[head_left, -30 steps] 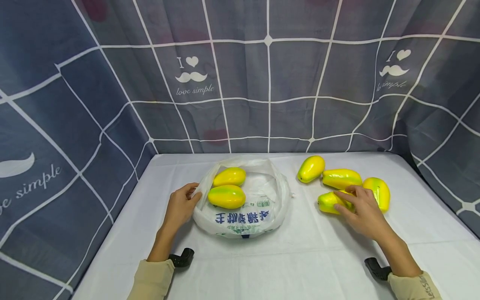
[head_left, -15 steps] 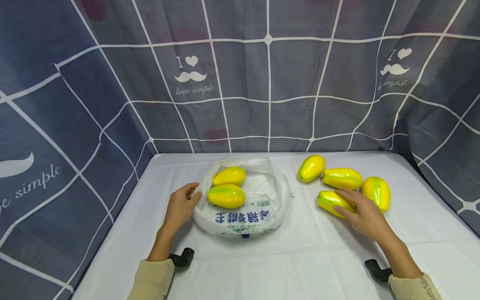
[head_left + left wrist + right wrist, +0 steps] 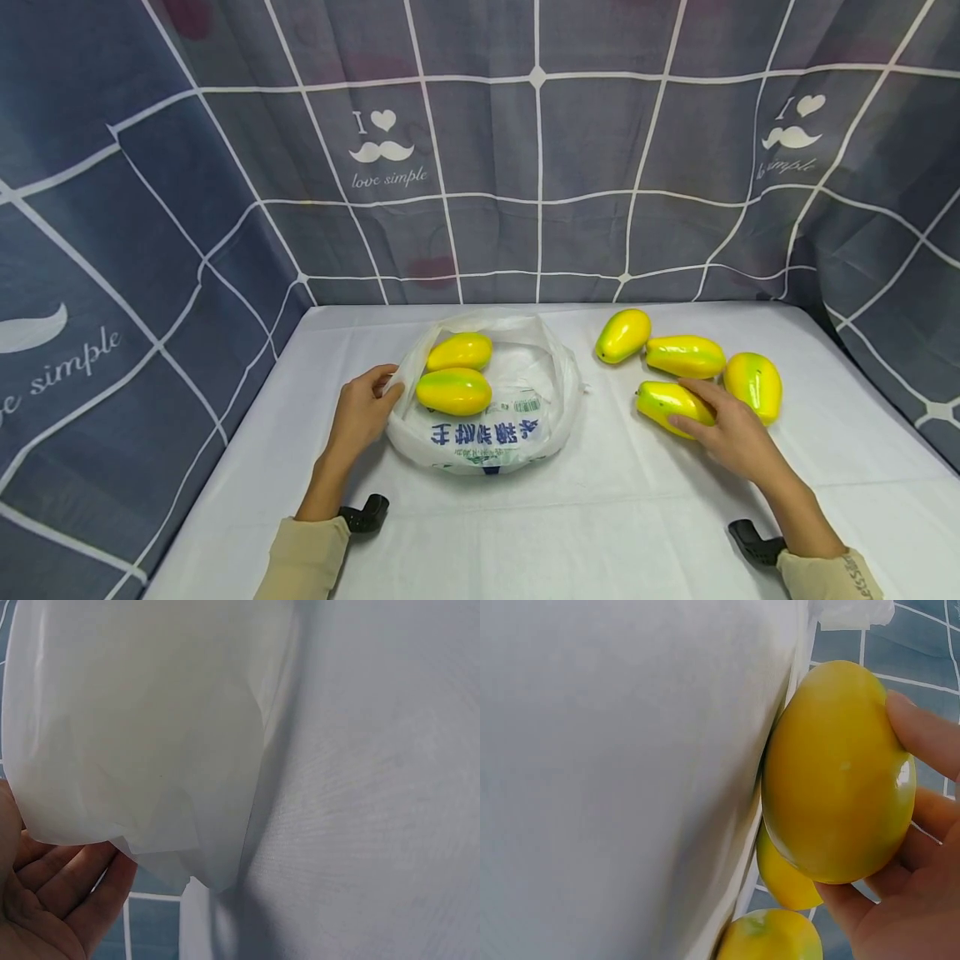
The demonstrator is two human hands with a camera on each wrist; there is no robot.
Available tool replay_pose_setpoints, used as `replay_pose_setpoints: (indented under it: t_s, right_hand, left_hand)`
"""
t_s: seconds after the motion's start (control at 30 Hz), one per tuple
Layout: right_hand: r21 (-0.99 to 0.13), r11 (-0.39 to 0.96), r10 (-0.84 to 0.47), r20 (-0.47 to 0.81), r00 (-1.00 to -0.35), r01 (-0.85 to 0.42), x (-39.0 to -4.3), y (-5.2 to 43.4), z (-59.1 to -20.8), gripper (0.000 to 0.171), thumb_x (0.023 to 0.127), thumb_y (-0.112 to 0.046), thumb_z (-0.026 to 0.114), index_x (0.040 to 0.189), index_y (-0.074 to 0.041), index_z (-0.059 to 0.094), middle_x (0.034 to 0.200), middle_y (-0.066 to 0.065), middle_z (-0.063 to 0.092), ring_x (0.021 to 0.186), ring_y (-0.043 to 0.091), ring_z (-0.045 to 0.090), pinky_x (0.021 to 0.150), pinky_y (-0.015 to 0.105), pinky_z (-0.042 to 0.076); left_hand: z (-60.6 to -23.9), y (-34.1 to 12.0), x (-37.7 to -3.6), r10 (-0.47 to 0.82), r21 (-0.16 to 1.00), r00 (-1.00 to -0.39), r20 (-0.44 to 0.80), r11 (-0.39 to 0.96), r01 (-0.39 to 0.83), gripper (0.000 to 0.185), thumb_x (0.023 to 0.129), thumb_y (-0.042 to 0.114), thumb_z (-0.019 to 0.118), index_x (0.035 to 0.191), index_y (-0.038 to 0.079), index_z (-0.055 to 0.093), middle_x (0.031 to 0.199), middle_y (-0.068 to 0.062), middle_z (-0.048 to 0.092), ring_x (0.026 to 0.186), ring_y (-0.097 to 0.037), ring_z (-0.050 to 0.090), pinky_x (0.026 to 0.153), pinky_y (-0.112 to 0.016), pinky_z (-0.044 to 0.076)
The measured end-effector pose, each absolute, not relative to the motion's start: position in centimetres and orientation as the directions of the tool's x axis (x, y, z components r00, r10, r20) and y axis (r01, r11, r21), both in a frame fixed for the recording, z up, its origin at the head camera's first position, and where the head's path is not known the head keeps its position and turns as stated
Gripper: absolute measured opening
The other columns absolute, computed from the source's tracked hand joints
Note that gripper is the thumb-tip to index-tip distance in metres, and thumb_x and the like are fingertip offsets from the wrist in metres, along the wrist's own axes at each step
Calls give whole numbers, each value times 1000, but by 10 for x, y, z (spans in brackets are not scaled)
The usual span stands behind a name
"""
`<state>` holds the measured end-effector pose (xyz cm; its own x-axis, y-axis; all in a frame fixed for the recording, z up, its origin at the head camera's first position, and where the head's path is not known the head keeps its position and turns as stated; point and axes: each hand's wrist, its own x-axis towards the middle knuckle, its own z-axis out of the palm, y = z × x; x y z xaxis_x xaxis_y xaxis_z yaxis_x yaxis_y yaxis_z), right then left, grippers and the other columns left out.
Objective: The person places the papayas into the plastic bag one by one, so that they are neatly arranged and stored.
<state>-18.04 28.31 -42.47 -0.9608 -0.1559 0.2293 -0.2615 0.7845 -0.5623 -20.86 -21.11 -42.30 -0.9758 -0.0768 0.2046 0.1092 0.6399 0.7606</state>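
Note:
My left hand (image 3: 362, 414) pinches the left rim of a white plastic bag (image 3: 551, 446), with the thumb inside the edge. The bag stands with its mouth spread wide, and two yellow-green papayas (image 3: 453, 392) lie in its left half. In the left wrist view, the bag wall (image 3: 135, 727) hides the thumb while the curled fingers (image 3: 79, 881) show below it. My right hand (image 3: 738, 433) grips another papaya (image 3: 667, 402) on the table, thumb on the near side and fingers over the far side. The right wrist view shows this papaya (image 3: 840, 772) large between thumb and fingers.
Beyond the right hand lie three more papayas: one at the back (image 3: 624, 336), one in the middle (image 3: 684, 357) and one to the right (image 3: 753, 387). A white cloth (image 3: 555, 533) covers the table. Dark grid-patterned curtains (image 3: 487, 167) enclose the back and sides.
The right fingers have slid back over the nearest papaya and settled round it. That papaya has turned slightly, its wide end toward the palm. The left hand and bag stay in place.

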Motion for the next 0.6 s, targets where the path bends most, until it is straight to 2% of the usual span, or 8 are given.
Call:
replay_pose_setpoints:
  t_s: [0.3, 0.6]
  right_hand:
    - [-574, 782, -145, 207, -968, -240, -179, 286, -427, 69, 89, -28, 75, 140, 8, 46, 138, 32, 47, 125, 53, 42, 97, 68, 32]
    - [-566, 779, -157, 241, -958, -270, -178, 287, -429, 67, 88, -25, 77, 138, 8, 49, 136, 32, 50, 126, 54, 41, 98, 67, 32]
  left_hand:
    - [-423, -211, -208, -80, 765, -976, 201, 636, 105, 34, 96, 15, 64, 126, 0, 65, 119, -22, 65, 108, -35, 61, 93, -49, 49]
    - [-424, -212, -209, -78, 765, -975, 208, 634, 113, 34, 96, 15, 64, 126, 0, 65, 120, -23, 65, 108, -36, 61, 93, -50, 49]
